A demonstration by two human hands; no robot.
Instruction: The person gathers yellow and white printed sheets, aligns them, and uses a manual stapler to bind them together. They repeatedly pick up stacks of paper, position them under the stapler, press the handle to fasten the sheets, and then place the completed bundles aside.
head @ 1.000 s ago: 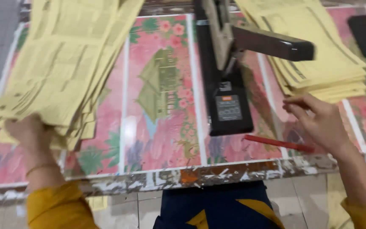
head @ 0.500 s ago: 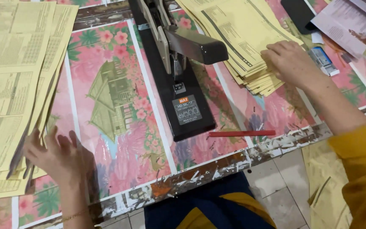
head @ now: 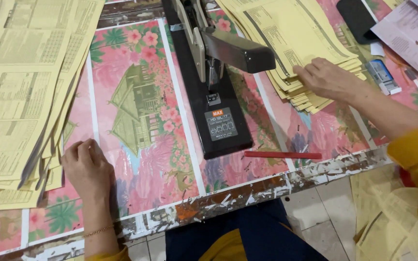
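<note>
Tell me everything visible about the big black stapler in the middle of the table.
The large black long-arm stapler lies flat on the pink flower-patterned table cover, its long base running from the far edge toward the person. The base looks like black painted metal and carries a grey label near its near end. A beige metal arm with a thick black handle stands raised above it. Neither hand touches it. A thin red strip lies beside its near end, and the right yellow paper stack lies close beside it.

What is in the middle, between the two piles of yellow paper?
In the head view, the big black stapler stands between the left pile and the right pile, on the flowery pink table cover.
</note>
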